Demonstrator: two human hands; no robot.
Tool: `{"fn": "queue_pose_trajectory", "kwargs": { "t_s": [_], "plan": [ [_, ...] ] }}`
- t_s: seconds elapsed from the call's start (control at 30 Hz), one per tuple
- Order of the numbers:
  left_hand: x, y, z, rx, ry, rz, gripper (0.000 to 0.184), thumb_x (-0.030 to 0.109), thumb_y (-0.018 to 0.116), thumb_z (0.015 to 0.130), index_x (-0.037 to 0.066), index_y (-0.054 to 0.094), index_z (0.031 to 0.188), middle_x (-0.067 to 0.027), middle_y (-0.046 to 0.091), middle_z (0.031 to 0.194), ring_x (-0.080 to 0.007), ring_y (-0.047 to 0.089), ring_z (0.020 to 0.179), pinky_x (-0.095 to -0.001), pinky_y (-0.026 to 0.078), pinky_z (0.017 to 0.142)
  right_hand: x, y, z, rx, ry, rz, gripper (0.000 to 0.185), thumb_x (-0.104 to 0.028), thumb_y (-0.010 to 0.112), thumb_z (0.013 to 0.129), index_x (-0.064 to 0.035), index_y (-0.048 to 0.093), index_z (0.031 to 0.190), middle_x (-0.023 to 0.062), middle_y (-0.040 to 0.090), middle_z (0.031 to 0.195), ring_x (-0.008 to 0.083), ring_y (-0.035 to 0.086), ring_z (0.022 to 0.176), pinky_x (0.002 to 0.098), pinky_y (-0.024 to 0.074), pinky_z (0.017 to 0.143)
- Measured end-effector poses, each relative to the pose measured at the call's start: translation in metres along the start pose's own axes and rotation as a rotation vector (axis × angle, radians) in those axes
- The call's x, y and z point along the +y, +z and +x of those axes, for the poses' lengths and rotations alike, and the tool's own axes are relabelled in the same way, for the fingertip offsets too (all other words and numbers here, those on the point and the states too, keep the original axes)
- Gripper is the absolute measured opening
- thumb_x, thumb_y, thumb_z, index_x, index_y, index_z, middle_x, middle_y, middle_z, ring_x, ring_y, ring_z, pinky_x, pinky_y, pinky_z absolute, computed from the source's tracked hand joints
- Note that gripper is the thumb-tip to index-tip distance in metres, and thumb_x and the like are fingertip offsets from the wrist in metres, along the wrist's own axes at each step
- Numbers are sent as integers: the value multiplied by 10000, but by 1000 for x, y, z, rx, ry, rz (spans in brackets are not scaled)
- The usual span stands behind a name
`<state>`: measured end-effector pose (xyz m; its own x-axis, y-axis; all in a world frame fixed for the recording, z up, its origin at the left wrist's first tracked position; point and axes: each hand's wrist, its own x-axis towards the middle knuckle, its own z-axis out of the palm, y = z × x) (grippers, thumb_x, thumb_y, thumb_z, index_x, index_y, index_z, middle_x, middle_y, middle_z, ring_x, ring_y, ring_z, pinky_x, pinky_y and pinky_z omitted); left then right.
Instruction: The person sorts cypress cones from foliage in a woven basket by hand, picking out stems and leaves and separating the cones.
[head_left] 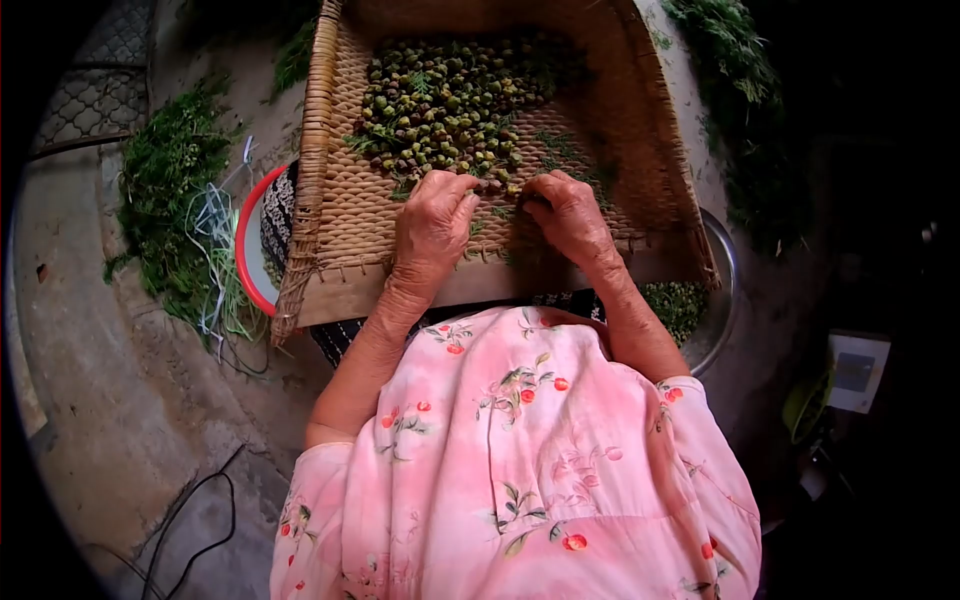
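A woven wicker winnowing basket (340, 215) rests across my lap. Inside it, a heap of small round green-brown seed cones (445, 105) covers the far part, with bits of feathery green leaf (420, 82) among them. My left hand (436, 225) is over the near edge of the heap, thumb and fingers pinched together. Close by on the right, my right hand (572, 218) has its fingers curled in, also at the cones' near edge. Whatever lies between the fingertips of either hand is too small or hidden to make out.
Leafy green branches (175, 165) lie on the floor at left, more branches (735, 60) at upper right. A red-rimmed basin (243, 245) and tangled plastic strips (215, 250) are left of the basket. A metal basin (733, 290) holding small green pieces stands right. A black cable (232, 510) crosses the floor.
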<state>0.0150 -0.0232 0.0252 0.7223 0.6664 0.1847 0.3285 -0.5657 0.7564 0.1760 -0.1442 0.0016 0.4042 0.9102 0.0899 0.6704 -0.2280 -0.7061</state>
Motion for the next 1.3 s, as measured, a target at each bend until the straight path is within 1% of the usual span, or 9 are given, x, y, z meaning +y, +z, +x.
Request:
{"fn": "queue_pose_trajectory", "kwargs": {
  "t_s": [0.23, 0.37, 0.43, 0.5, 0.67, 0.83, 0.9, 1.0, 1.3],
  "plan": [
    [-4, 10, -4, -21, 145, 378, 220, 90, 665, 763, 64, 617, 976, -95, 522, 928, -281, 553, 867, -380, 469, 713, -13, -31, 2, 47, 576, 1541, 207, -114, 648, 840, -64, 585, 1031, -3, 577, 695, 68, 514, 593, 212, 423, 526],
    [-9, 14, -4, 29, 149, 388, 218, 102, 681, 752, 72, 617, 958, -88, 510, 925, -274, 551, 861, -378, 472, 704, -7, -24, 4, 19, 577, 1540, 138, -111, 643, 846, -51, 609, 966, 3, 600, 732, 86, 543, 634, 216, 436, 545],
    [-9, 13, -3, 15, 148, 403, 218, 105, 684, 750, 70, 616, 954, -88, 511, 926, -273, 552, 864, -376, 474, 701, -20, -21, 7, -54, 567, 833, 108, -115, 654, 835, -28, 626, 892, 33, 613, 746, 110, 559, 667, 259, 463, 573],
    [-10, 13, -4, 1, 145, 419, 218, 107, 687, 748, 68, 615, 950, -89, 511, 928, -272, 553, 867, -375, 476, 697, -11, 0, 8, 115, 35, 216, 178, -143, 683, 780, -16, 617, 886, 126, 600, 792, 285, 591, 719, 374, 482, 657],
    [-10, 12, -5, 75, 204, 318, 185, 96, 679, 767, 63, 617, 938, -94, 552, 927, -276, 586, 824, -357, 486, 666, -28, 14, 7, 12, 94, -136, 181, -150, 664, 779, -23, 579, 876, 135, 560, 875, 350, 580, 835, 420, 476, 689],
    [-4, 3, -4, 47, 1, -120, 120, 88, 614, 857, 36, 601, 964, -102, 629, 861, -194, 633, 731, -286, 499, 587, -12, 10, 10, 68, 108, 128, 215, -163, 669, 793, -42, 594, 954, 113, 590, 854, 267, 589, 732, 375, 483, 635],
    [-6, -1, -2, -121, -509, -821, 135, 89, 574, 892, 11, 586, 1003, -100, 643, 871, -151, 636, 763, -255, 522, 606, -14, 2, 11, 34, 193, 305, 225, -170, 670, 805, -43, 597, 975, 90, 604, 844, 221, 587, 696, 351, 481, 604],
    [-13, -2, -2, -138, -598, -1162, 184, 109, 537, 919, -5, 550, 1063, -116, 636, 942, -164, 642, 784, -253, 543, 617, -16, -1, 13, -16, 586, 1366, 174, -152, 640, 856, -23, 601, 966, 10, 585, 837, 120, 572, 710, 246, 453, 567],
    [-12, -5, -6, -251, -777, -1428, 469, 451, 412, 956, 21, 526, 1103, -104, 600, 955, -217, 636, 807, -348, 563, 665, -68, 14, 20, 66, 210, 842, 156, -30, 625, 820, -23, 590, 972, 58, 582, 926, 115, 583, 808, 251, 503, 678]
  ]
}}
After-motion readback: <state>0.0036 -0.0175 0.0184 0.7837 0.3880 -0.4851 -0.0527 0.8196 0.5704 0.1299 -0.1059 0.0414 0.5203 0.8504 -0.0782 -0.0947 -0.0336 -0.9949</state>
